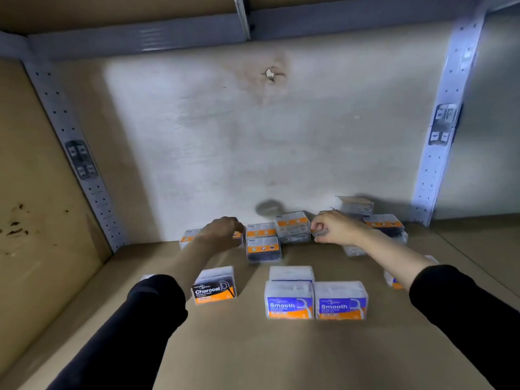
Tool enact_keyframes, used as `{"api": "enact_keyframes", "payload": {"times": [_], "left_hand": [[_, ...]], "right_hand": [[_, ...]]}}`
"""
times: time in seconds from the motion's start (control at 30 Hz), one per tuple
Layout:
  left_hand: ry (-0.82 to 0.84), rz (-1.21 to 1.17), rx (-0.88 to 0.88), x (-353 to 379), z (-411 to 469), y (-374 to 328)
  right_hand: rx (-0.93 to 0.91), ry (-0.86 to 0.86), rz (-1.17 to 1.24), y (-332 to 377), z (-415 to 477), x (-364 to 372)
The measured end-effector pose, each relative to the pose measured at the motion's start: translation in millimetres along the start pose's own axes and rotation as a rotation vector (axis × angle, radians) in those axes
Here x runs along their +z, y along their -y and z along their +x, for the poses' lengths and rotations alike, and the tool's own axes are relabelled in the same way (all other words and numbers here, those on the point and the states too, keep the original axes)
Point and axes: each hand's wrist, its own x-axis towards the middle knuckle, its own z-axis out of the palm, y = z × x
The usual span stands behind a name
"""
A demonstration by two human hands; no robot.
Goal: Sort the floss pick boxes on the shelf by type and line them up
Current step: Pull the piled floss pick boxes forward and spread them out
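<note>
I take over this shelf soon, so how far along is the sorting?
Early on, it seems. Done: three Smooth boxes grouped at the front, two side by side, and one Charcoal box to their left. In hand: the left hand covers a back-left box, grip hidden; the right hand pinches a clear box. Left: the jumbled back pile against the wall and a stray box beside the right forearm.

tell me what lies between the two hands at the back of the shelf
Head view: three orange-banded floss pick boxes lie between the left hand and right hand.
</note>
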Motion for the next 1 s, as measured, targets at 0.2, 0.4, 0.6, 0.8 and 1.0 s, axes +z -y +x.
{"api": "enact_keyframes", "payload": {"times": [0.2,0.4,0.6,0.8,1.0], "left_hand": [[0.122,0.075,-0.091,31.4,41.5,40.4],[0.109,0.168,-0.141,56.7,70.2,68.0],[0.137,0.062,-0.052,71.2,81.6,80.8],[0.112,0.138,0.039,71.6,86.3,85.1],[0.169,0.197,0.012,71.7,82.1,85.4]], "right_hand": [[0.017,0.039,-0.048,-8.0,53.5,23.0],[-0.064,0.026,-0.091,-15.2,87.5,55.9],[-0.099,-0.055,-0.160,-17.6,94.2,70.0],[-0.149,-0.089,-0.283,-18.5,99.6,71.7],[-0.135,-0.079,-0.254,-16.1,98.5,66.5]]}}
